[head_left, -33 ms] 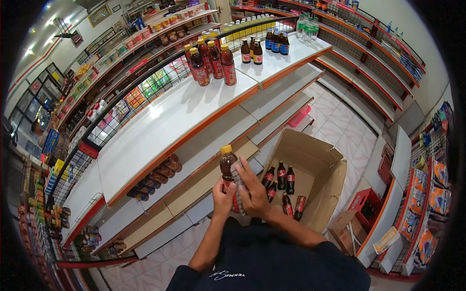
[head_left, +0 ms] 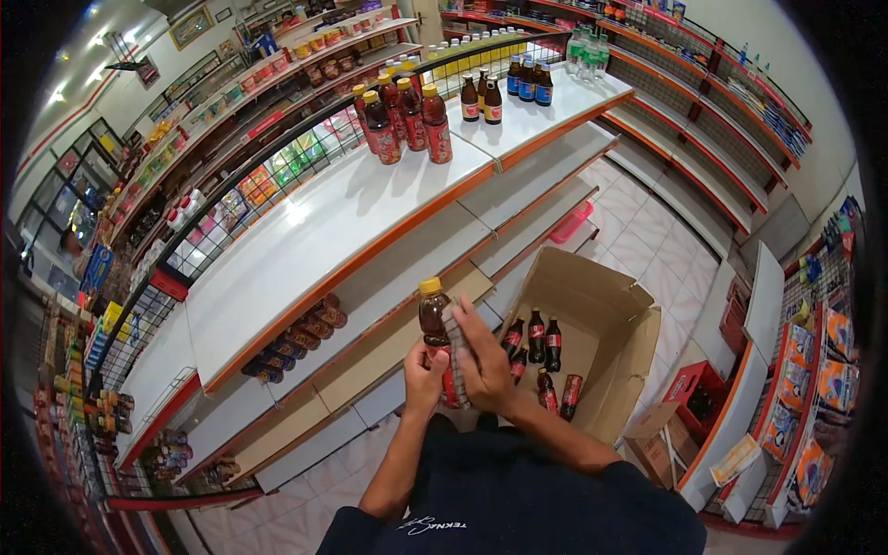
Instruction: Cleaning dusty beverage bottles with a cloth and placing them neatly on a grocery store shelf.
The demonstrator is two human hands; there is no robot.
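My left hand (head_left: 423, 381) is closed around a plastic drink bottle (head_left: 433, 319) with a yellow cap, dark brown liquid and a red label. The bottle stands nearly upright in front of my body. In my right hand (head_left: 486, 365), a grey checked cloth (head_left: 455, 344) is pressed against the bottle's right side. The right fingers are stretched along the cloth, which hides part of the label. Similar yellow-capped bottles (head_left: 436, 129) stand grouped on the white top shelf (head_left: 305, 222) ahead.
An open cardboard box (head_left: 606, 319) on the right holds several small dark soda bottles (head_left: 553, 346). Brown bottles (head_left: 492, 102), blue-labelled bottles (head_left: 543, 88) and clear green-labelled bottles (head_left: 586, 57) stand farther along the top shelf. A red crate (head_left: 696, 388) sits beyond the box.
My right hand and the cloth have shifted very slightly against the bottle. Everything else stays as it was.
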